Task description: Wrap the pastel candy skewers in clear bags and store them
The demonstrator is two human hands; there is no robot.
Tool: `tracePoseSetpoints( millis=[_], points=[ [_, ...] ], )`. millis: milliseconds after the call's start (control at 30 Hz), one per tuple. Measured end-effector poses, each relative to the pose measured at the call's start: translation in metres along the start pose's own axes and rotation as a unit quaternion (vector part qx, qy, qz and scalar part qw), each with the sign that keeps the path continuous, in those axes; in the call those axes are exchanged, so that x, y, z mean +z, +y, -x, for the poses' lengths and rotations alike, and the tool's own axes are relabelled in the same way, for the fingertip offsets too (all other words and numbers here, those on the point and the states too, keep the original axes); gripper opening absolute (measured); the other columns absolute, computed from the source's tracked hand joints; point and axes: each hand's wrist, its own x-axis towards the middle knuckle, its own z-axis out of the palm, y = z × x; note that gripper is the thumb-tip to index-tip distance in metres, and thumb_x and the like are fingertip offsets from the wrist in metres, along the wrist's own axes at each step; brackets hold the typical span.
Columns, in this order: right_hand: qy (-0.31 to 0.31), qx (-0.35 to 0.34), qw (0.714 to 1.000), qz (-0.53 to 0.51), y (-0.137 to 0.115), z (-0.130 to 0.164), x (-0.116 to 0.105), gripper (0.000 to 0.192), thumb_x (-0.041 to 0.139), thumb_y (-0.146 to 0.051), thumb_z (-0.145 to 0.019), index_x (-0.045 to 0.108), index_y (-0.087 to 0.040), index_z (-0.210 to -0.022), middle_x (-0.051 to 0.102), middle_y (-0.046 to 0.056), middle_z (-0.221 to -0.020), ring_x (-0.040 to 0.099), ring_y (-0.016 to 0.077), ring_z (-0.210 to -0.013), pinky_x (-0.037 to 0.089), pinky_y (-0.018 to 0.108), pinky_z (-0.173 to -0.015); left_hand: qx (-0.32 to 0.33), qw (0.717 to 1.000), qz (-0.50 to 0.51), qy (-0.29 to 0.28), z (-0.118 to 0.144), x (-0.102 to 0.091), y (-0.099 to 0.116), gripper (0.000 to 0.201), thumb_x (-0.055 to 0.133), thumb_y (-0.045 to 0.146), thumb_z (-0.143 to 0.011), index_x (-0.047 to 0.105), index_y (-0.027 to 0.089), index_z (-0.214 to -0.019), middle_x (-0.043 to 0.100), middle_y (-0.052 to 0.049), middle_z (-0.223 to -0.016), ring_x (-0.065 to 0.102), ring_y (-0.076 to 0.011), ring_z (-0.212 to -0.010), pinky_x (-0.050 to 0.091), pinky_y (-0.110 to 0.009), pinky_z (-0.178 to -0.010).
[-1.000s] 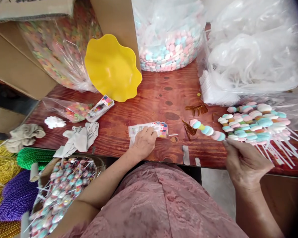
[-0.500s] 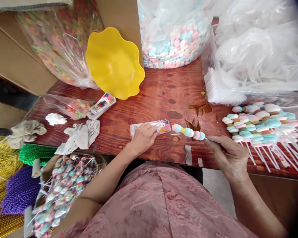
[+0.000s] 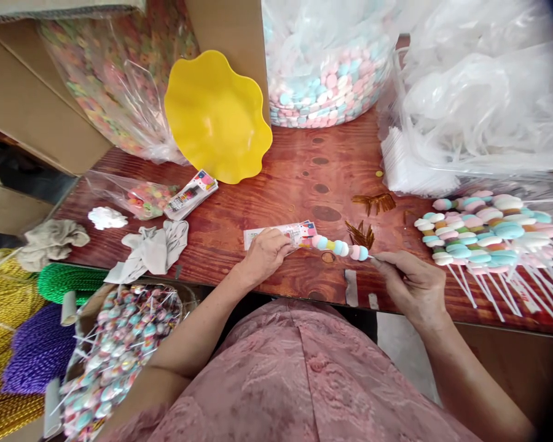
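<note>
My right hand [image 3: 412,282] pinches the end of the stick of a candy skewer [image 3: 338,248], threaded with pink, white, blue and yellow pieces. The skewer lies almost level, its tip at the printed end of a flat plastic bag [image 3: 299,233]. Whether the tip is inside the bag I cannot tell. My left hand [image 3: 270,253] is closed at the near edge of this bag, which lies on a small stack of the same kind. Gold twist ties [image 3: 360,234] lie just beyond the skewer. To the right is a pile of similar candy skewers [image 3: 488,233] with white sticks.
A yellow wavy-edged bowl [image 3: 219,116] leans at the back, near a large bag of candies [image 3: 332,92]. More printed bags [image 3: 191,196] and a crumpled glove [image 3: 154,248] lie left. Below the table edge stands a box of wrapped skewers [image 3: 124,344], beside purple twist ties [image 3: 39,350].
My right hand has moved left with the candy skewer, bringing its tip to the bag's printed end. My left hand stays at the bag. The view has shifted slightly.
</note>
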Motion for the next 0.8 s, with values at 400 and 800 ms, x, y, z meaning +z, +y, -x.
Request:
tracePoseSetpoints(
  millis=[400, 800],
  points=[
    [-0.07, -0.028, 0.995, 0.059, -0.006, -0.014, -0.016, 0.008, 0.063, -0.024, -0.089, 0.07, -0.023, -0.09, 0.071, 0.003, -0.075, 0.065, 0.0151, -0.063, 0.05, 0.026, -0.057, 0.049, 0.998, -0.02, 0.018, 0.005, 0.004, -0.004, 0.027, 0.05, 0.028, -0.098, 0.07, 0.016, -0.086, 0.068, -0.005, -0.08, 0.058, -0.0156, -0.075, 0.046, -0.028, -0.072],
    [0.023, 0.054, 0.998, 0.015, 0.001, 0.01, -0.005, 0.006, 0.067, -0.026, -0.087, 0.072, -0.024, -0.088, 0.072, 0.001, -0.08, 0.067, 0.016, -0.067, 0.053, 0.029, -0.065, 0.048, 0.998, 0.01, 0.031, 0.005, 0.002, -0.003, 0.025, 0.05, 0.03, -0.099, 0.068, 0.015, -0.087, 0.07, -0.006, -0.082, 0.061, -0.0158, -0.077, 0.048, -0.029, -0.075]
  ],
)
